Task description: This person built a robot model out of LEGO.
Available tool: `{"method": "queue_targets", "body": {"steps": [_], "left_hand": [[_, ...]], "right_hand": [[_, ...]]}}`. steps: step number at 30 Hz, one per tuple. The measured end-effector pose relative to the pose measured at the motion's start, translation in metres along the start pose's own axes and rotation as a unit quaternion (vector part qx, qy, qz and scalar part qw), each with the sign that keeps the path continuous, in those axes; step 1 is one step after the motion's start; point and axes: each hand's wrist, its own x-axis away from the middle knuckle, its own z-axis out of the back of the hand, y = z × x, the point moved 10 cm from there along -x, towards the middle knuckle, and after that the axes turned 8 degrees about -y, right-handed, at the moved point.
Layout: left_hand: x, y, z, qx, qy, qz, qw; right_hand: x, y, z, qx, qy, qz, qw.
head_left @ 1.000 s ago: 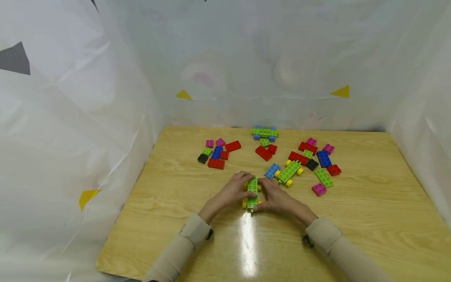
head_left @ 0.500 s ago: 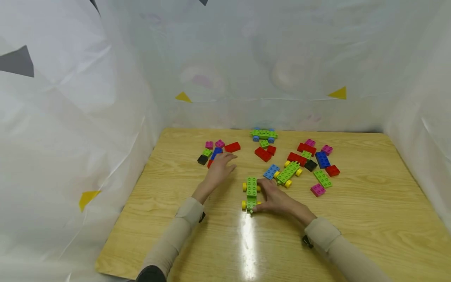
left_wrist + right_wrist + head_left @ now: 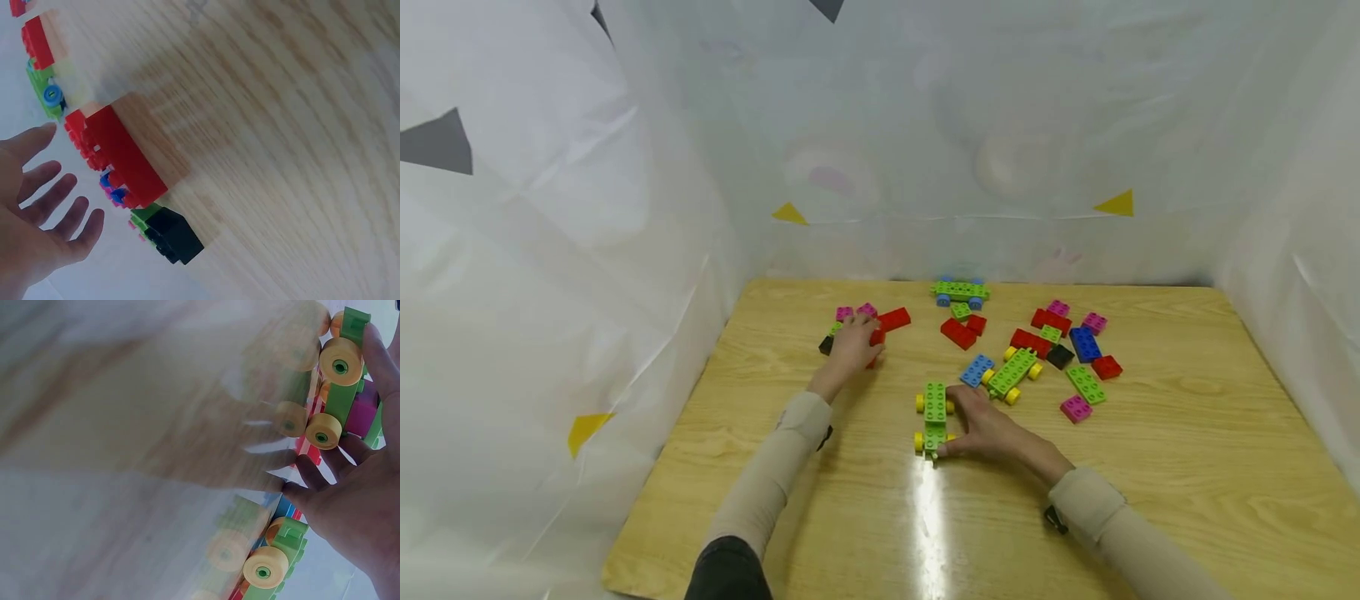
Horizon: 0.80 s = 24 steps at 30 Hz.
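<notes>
The right hand (image 3: 988,429) grips a green car base with yellow wheels (image 3: 935,408) from its right side, thumb at the near end. In the right wrist view a magenta brick (image 3: 362,412) sits on the car base (image 3: 340,403), with a green piece over it, beside the hand (image 3: 356,500). Over the left group of bricks is the left hand (image 3: 848,350). The left wrist view shows this hand (image 3: 44,219) with fingers spread beside a long red brick (image 3: 128,156) and a black brick (image 3: 176,236); contact is not visible there.
A second yellow-wheeled car base (image 3: 1012,372) stands right of the right hand, beside a light blue brick (image 3: 977,370). Further right lie loose bricks, among them a dark blue one (image 3: 1085,344). A blue-wheeled base (image 3: 961,292) stands at the table's back, behind red bricks (image 3: 958,334).
The left hand has left the car, moving left and away to the brick group, its fingers now over the bricks. The right hand has stayed on the car.
</notes>
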Motion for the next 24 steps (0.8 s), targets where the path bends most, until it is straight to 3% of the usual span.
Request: {"method": "queue_targets", "body": {"steps": [11, 24], "left_hand": [[-0.008, -0.004, -0.019, -0.036, -0.029, 0.033, 0.9984], [-0.007, 0.006, -0.021, -0.058, -0.006, 0.012, 0.9982]], "right_hand": [[0.001, -0.002, -0.002, 0.001, -0.003, -0.006, 1.0], [0.002, -0.003, -0.001, 0.001, -0.008, -0.012, 0.9999]]}}
